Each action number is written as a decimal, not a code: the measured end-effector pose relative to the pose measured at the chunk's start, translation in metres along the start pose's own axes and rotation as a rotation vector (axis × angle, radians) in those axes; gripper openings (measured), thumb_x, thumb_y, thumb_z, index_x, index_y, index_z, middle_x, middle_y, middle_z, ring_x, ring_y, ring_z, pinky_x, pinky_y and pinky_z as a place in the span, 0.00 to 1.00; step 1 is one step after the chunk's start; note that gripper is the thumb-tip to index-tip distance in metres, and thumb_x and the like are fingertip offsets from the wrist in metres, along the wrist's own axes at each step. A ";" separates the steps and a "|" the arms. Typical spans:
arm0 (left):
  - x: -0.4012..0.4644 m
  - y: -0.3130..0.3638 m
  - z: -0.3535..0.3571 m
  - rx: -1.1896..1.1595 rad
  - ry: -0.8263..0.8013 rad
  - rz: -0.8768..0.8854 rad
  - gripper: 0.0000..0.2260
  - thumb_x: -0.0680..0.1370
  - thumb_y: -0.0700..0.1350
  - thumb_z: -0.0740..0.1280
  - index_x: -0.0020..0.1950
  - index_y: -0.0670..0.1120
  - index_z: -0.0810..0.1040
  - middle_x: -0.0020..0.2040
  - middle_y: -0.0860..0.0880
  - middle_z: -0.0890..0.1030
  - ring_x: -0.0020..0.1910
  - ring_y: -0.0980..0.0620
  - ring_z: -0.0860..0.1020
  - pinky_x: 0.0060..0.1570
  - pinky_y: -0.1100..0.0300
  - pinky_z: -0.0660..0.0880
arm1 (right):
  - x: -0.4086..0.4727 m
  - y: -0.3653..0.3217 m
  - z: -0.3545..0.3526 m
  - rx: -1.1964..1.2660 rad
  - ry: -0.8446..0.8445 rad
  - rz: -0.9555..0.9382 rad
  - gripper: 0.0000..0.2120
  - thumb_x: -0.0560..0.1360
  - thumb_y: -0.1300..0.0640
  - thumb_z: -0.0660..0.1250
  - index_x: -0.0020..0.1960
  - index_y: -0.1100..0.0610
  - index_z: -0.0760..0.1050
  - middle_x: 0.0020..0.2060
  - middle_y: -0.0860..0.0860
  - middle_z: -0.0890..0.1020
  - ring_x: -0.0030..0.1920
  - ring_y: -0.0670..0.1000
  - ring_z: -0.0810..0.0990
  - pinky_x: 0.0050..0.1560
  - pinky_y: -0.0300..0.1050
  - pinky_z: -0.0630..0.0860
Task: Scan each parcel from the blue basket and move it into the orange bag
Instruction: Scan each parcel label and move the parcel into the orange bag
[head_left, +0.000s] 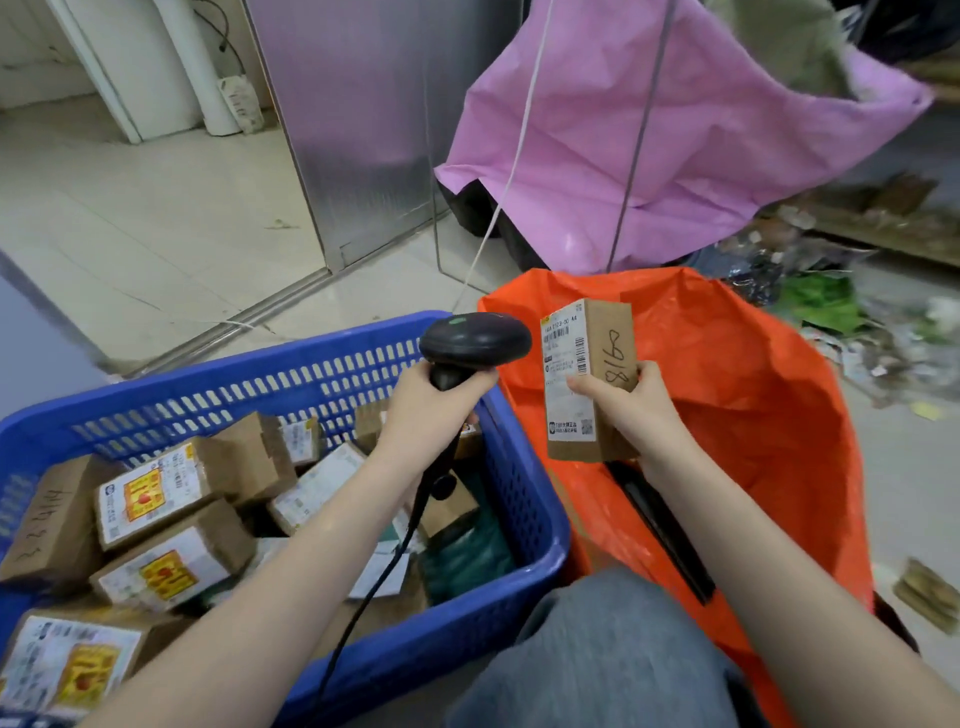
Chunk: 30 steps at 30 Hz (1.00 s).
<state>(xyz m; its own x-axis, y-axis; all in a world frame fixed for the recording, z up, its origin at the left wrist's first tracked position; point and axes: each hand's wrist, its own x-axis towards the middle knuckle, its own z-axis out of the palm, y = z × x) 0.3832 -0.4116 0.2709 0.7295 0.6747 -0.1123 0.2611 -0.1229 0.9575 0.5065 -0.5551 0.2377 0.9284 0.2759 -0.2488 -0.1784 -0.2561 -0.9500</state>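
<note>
Parcel (589, 379) upright in right hand (631, 402), gripped low, label side facing scanner (474, 345), held over open orange bag (769, 415). Left hand (428, 410) wrapped round scanner handle, above blue basket (322, 371) holding more boxes (156, 499).

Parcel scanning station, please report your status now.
Left hand grips black handheld scanner. Right hand holds brown cardboard parcel upright above orange plastic bag. Blue plastic basket holds more parcels. Nothing in the way.
</note>
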 end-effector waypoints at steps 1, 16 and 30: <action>0.001 -0.004 0.008 0.006 -0.019 -0.005 0.10 0.74 0.47 0.71 0.44 0.39 0.77 0.31 0.46 0.75 0.24 0.62 0.74 0.30 0.68 0.71 | 0.002 0.008 -0.006 -0.012 -0.001 0.028 0.26 0.68 0.53 0.76 0.59 0.54 0.65 0.53 0.49 0.78 0.54 0.53 0.79 0.54 0.55 0.77; 0.005 -0.017 0.019 0.113 -0.053 -0.006 0.10 0.74 0.48 0.71 0.42 0.42 0.77 0.29 0.49 0.76 0.24 0.63 0.75 0.27 0.72 0.70 | 0.008 0.024 -0.010 -0.082 -0.072 0.076 0.33 0.71 0.51 0.73 0.72 0.53 0.62 0.66 0.54 0.69 0.60 0.54 0.72 0.56 0.47 0.70; -0.017 0.007 -0.080 -0.042 0.132 0.005 0.07 0.74 0.48 0.71 0.40 0.48 0.75 0.32 0.49 0.78 0.32 0.56 0.77 0.43 0.56 0.74 | -0.040 -0.064 0.074 -0.090 -0.201 -0.141 0.32 0.71 0.54 0.73 0.71 0.54 0.63 0.66 0.55 0.70 0.60 0.53 0.73 0.52 0.44 0.70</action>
<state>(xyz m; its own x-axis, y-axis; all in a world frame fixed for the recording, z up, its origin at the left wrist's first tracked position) 0.3220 -0.3663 0.3005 0.6403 0.7645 -0.0743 0.2293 -0.0979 0.9684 0.4568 -0.4812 0.2942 0.8572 0.4908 -0.1557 -0.0134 -0.2809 -0.9596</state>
